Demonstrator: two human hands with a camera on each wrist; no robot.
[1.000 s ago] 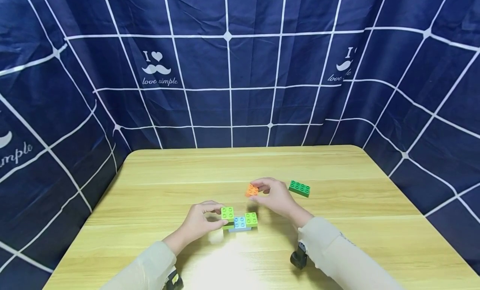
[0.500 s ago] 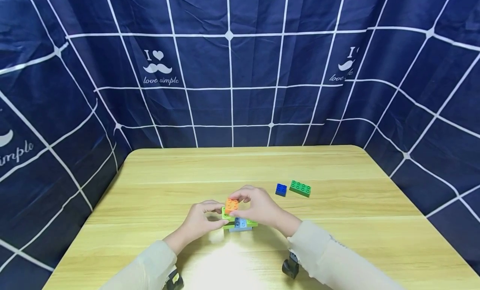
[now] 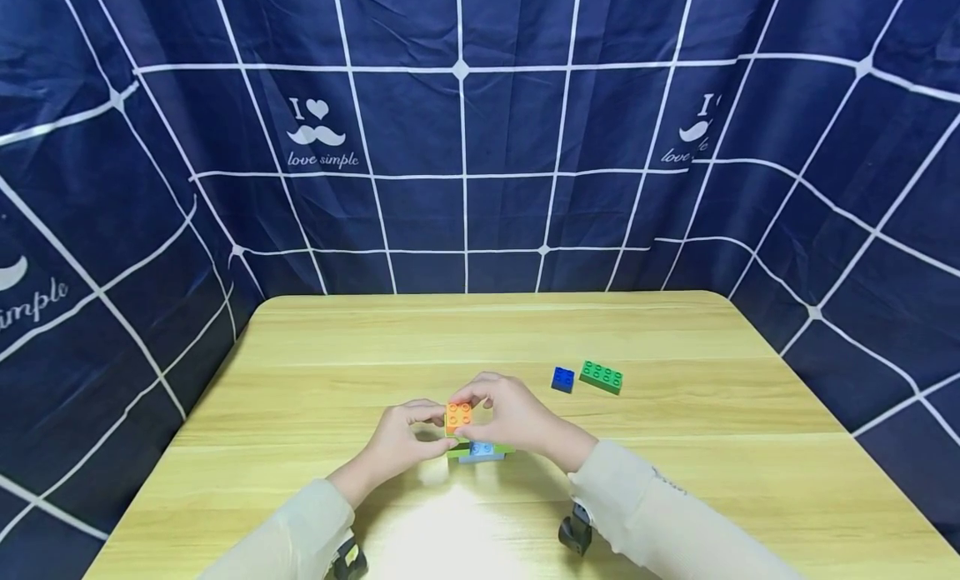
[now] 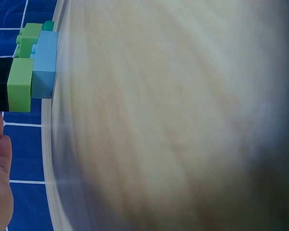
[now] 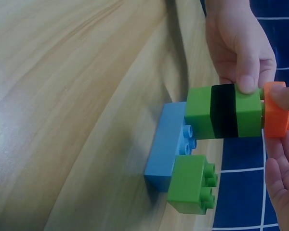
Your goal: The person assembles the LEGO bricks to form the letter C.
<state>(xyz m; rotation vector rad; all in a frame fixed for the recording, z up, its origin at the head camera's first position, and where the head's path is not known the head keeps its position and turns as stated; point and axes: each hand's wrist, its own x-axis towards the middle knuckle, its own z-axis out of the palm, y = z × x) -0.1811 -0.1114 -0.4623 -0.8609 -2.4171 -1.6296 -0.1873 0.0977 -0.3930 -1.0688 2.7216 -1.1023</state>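
Observation:
On the table a light blue brick (image 5: 166,139) carries a lime green brick (image 5: 187,185) at one end. Its other end bears a stack: a lime green brick (image 5: 198,110), a black brick (image 5: 224,110) and an upper lime green brick (image 5: 248,115). My left hand (image 3: 402,436) steadies this stack, thumb and fingers pinching the upper lime green brick. An orange brick (image 3: 459,415) is between the thumb and fingers of my right hand (image 3: 516,415). It sits at the stack's top, and the right wrist view shows a narrow gap with studs below it.
A dark blue brick (image 3: 562,379) and a longer green brick (image 3: 602,377) lie close together, right of and behind the hands. The wooden table (image 3: 337,338) ends at a dark blue curtain (image 3: 420,213) with white lines.
My right hand has carried the orange brick leftward and down onto the stack top, uncovering the dark blue brick. My left hand has kept its grip there.

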